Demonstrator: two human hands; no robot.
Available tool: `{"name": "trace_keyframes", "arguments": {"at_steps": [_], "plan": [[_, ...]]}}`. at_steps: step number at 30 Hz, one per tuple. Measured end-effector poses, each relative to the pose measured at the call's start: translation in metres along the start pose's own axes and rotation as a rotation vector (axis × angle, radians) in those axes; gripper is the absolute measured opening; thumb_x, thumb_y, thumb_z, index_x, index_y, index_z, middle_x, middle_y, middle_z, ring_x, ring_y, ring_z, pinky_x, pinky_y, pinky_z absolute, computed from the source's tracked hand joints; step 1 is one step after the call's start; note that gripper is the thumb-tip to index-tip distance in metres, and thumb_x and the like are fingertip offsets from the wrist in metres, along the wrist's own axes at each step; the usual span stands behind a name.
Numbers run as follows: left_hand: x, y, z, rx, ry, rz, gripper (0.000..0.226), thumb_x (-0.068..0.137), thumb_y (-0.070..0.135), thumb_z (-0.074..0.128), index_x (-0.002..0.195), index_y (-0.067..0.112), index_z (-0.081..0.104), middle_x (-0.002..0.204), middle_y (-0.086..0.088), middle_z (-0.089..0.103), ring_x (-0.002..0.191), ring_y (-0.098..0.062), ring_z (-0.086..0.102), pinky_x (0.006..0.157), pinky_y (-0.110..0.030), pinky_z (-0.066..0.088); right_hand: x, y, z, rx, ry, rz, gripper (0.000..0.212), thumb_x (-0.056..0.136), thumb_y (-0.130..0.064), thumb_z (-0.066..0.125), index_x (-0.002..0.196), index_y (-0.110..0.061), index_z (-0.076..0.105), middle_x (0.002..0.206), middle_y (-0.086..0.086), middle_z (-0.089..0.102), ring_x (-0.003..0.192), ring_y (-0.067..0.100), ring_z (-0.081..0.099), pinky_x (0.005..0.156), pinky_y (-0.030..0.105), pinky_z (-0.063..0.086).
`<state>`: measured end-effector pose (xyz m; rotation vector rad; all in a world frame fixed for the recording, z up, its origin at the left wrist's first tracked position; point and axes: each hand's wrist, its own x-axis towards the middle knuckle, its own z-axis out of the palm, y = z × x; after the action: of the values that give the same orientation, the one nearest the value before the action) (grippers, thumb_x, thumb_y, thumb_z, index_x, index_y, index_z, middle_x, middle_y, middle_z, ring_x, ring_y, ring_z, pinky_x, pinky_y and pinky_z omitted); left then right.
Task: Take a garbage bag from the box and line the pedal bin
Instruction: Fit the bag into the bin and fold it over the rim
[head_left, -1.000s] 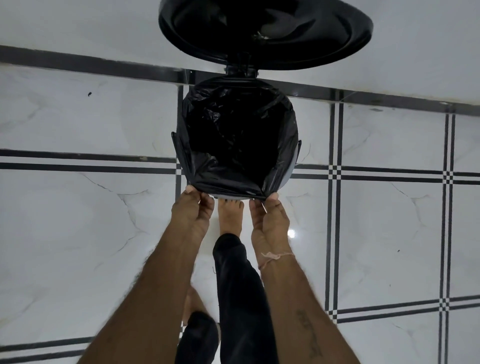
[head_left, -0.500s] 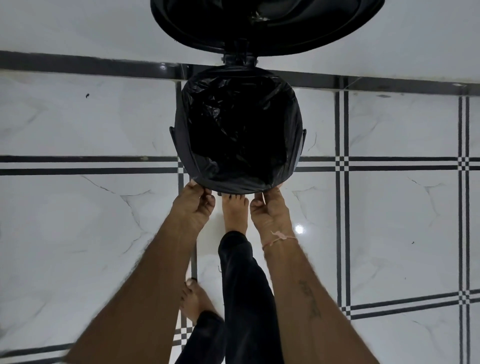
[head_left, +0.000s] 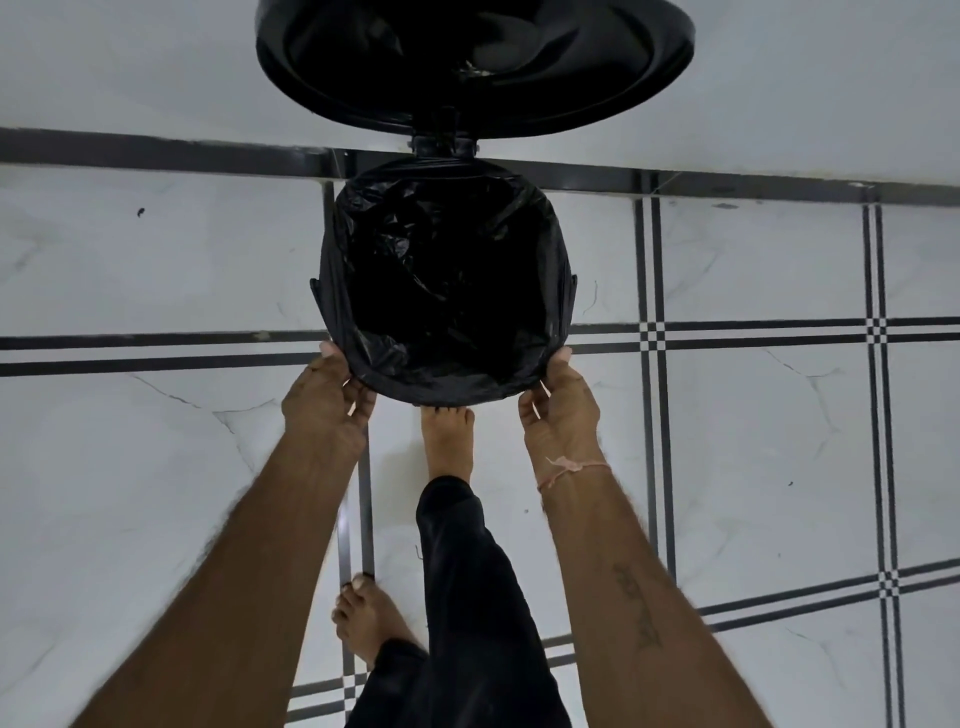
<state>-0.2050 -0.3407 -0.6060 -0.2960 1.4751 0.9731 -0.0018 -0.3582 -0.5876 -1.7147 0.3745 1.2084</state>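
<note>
Hands (head_left: 326, 402) (head_left: 562, 415) seemingly grip garbage bag (head_left: 441, 234) on bin (head_left: 519, 104).

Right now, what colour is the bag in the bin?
The bag is black; head view shows it.

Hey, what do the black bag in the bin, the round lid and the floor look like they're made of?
Black garbage bag: thin plastic film, slightly glossy; it crinkles and folds over the rim. Round black bin lid: probably moulded hard plastic, smooth with a soft sheen; could be painted metal. White floor: polished marble-look tiles, with grey veins and reflections.
</note>
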Motion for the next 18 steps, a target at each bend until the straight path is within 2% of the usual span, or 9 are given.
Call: {"name": "trace_keyframes", "arguments": {"at_steps": [3,5,7,9,11,12,14,16,18], "plan": [[0.006,0.004,-0.001,0.009,0.015,-0.043,0.021,0.101,0.037,0.062,0.094,0.017,0.067,0.089,0.004,0.069,0.079,-0.008,0.063,0.077,-0.023,0.059,0.006,-0.002,0.004,0.022,0.033,0.039,0.035,0.098,-0.036,0.068,0.121,-0.009,0.07,0.106,0.003,0.072,0.09,0.016,0.063,0.073,0.025,0.053],[0.009,0.006,0.0,-0.006,0.01,-0.06,0.025,0.102,0.038,0.059,0.092,0.016,0.066,0.077,0.005,0.07,0.073,-0.006,0.062,0.07,-0.021,0.061,0.013,-0.005,0.009,0.038,0.042,0.089,0.031,0.099,-0.036,0.066,0.117,-0.011,0.07,0.101,0.002,0.07,0.086,0.015,0.061,0.068,0.023,0.053],[0.015,0.006,0.0,-0.03,0.014,-0.091,0.028,0.103,0.037,0.057,0.09,0.013,0.066,0.068,0.004,0.072,0.068,-0.007,0.065,0.059,-0.019,0.061,0.02,-0.007,0.015,0.021,0.055,0.135,0.019,0.099,-0.03,0.067,0.103,-0.011,0.068,0.092,0.002,0.068,0.079,0.016,0.061,0.062,0.022,0.053],[0.022,0.007,0.0,-0.064,-0.002,-0.103,0.029,0.103,0.034,0.057,0.092,0.009,0.067,0.068,0.001,0.076,0.062,-0.009,0.073,0.056,-0.021,0.062,0.028,-0.006,0.018,0.004,0.062,0.167,0.011,0.101,-0.018,0.065,0.096,-0.008,0.065,0.085,0.005,0.067,0.071,0.018,0.063,0.056,0.023,0.056],[0.024,0.007,0.001,-0.052,0.007,-0.109,0.029,0.104,0.032,0.057,0.093,0.007,0.068,0.067,-0.001,0.077,0.058,-0.01,0.075,0.052,-0.022,0.06,0.032,-0.003,0.016,0.029,0.019,0.204,0.01,0.103,-0.009,0.058,0.097,-0.004,0.065,0.085,0.007,0.068,0.062,0.018,0.068,0.048,0.023,0.059],[0.024,0.007,0.001,-0.061,0.013,-0.098,0.029,0.104,0.032,0.057,0.094,0.008,0.068,0.07,-0.002,0.077,0.059,-0.01,0.075,0.051,-0.022,0.059,0.032,-0.001,0.014,0.068,-0.016,0.204,0.014,0.104,-0.013,0.057,0.103,-0.004,0.067,0.09,0.008,0.07,0.062,0.018,0.072,0.048,0.024,0.059],[0.021,0.009,0.001,-0.064,0.008,-0.057,0.029,0.103,0.036,0.058,0.097,0.011,0.07,0.083,-0.003,0.076,0.07,-0.012,0.074,0.056,-0.023,0.061,0.029,-0.001,0.007,0.123,-0.102,0.149,0.032,0.103,-0.035,0.059,0.116,-0.008,0.069,0.105,0.008,0.074,0.086,0.021,0.077,0.066,0.031,0.065],[0.016,0.011,0.0,-0.045,-0.068,-0.015,0.034,0.102,0.045,0.056,0.103,0.015,0.072,0.093,0.001,0.079,0.083,-0.013,0.077,0.073,-0.028,0.065,0.026,-0.009,0.003,0.098,-0.16,0.099,0.041,0.097,-0.049,0.062,0.116,-0.014,0.072,0.116,0.005,0.074,0.109,0.025,0.071,0.082,0.038,0.064],[0.011,0.015,-0.001,-0.006,-0.103,-0.01,0.03,0.099,0.046,0.06,0.104,0.018,0.073,0.097,0.003,0.08,0.09,-0.013,0.077,0.078,-0.029,0.065,0.024,-0.02,0.004,0.042,-0.171,0.084,0.037,0.096,-0.044,0.067,0.117,-0.014,0.073,0.116,0.003,0.075,0.112,0.025,0.07,0.077,0.037,0.064]]}}
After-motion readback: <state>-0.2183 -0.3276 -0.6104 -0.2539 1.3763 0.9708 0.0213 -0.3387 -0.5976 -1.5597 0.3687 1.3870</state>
